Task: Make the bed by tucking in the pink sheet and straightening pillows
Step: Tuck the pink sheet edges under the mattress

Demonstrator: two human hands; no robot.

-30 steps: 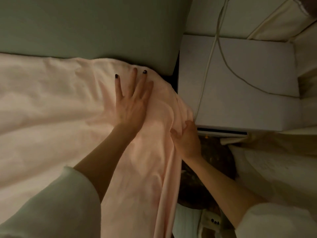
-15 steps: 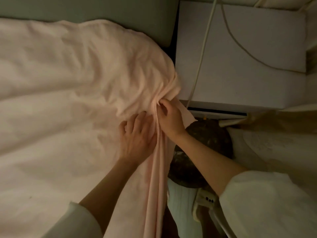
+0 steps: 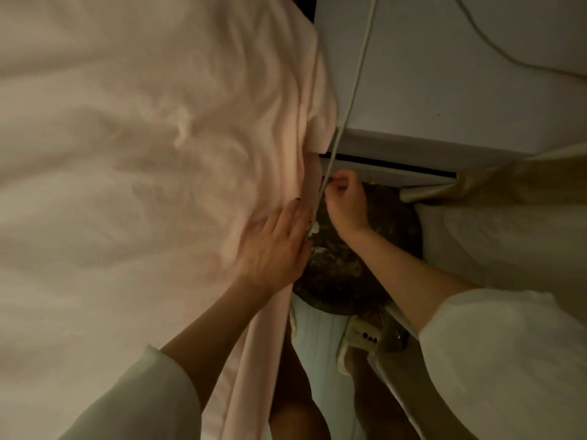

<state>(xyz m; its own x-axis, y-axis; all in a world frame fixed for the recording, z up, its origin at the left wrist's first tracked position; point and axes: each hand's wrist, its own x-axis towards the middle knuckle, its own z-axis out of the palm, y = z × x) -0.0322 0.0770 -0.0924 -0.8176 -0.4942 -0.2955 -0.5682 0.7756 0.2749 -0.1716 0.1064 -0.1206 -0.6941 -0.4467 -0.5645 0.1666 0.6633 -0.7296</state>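
Left hand (image 3: 275,249) presses flat on the sheet (image 3: 143,154) at the bed's edge, fingers straight; right hand (image 3: 346,204) curls beside a cord (image 3: 352,90) — grip unclear.

Plain pale pink sheet (image 3: 133,173); white nightstand (image 3: 460,74), cream cord (image 3: 351,90); dark mottled rug (image 3: 343,271); white sleeves (image 3: 508,360)

I'm in a dim bedroom at home, leaning over a bed spread with a crumpled pink sheet (image 3: 127,185). Just right of the bed's corner stands a white bedside cabinet (image 3: 460,74) with a pale cord (image 3: 352,90) trailing over its top and front edge. Beyond the cabinet's front corner hangs a cream curtain (image 3: 508,176), and below it there's a dark round rug (image 3: 349,274) on the floor.
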